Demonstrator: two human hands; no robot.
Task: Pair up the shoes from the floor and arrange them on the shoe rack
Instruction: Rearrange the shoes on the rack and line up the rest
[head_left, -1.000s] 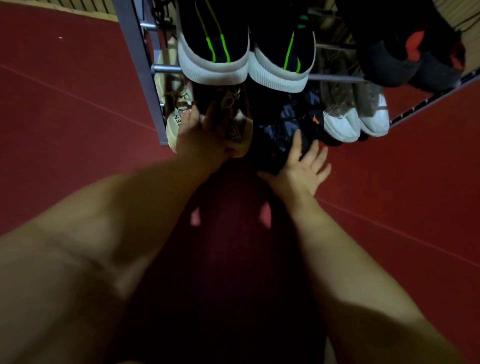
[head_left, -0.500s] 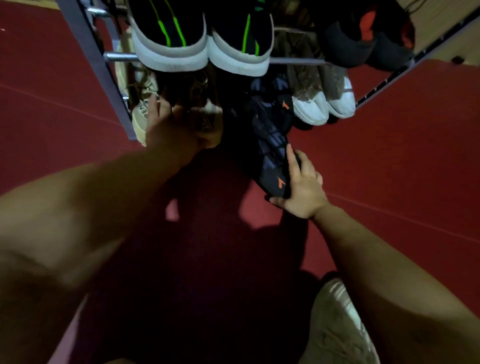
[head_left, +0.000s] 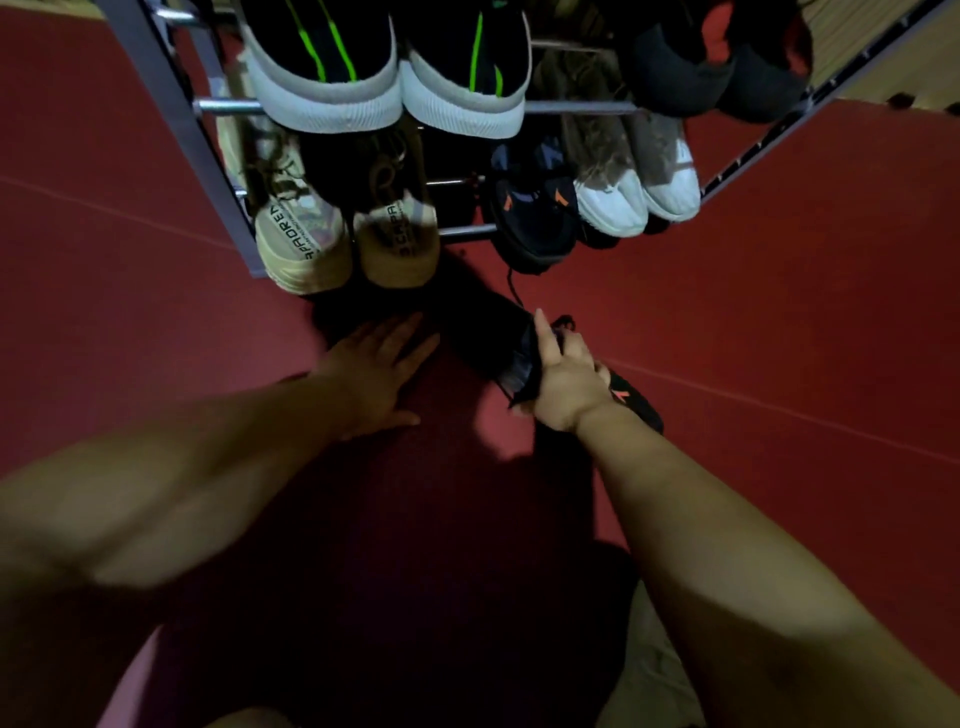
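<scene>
Head: black shoe (head_left: 636, 408) in right hand (head_left: 563, 382)

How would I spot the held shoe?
Find the metal shoe rack, then the red floor before it. There the right hand grips a black shoe with an orange mark; its twin sits on the rack's bottom shelf.

1. On the rack (head_left: 174, 111), the top pair (head_left: 322, 98) sits on the upper rail.
2. Below it we find the left pair (head_left: 304, 244), a lone shoe (head_left: 535, 223), then the right pair (head_left: 639, 200).
3. Before the rack, our right hand (head_left: 563, 379) holds a loose shoe (head_left: 636, 402); our left hand (head_left: 374, 364) is left of it.
</scene>
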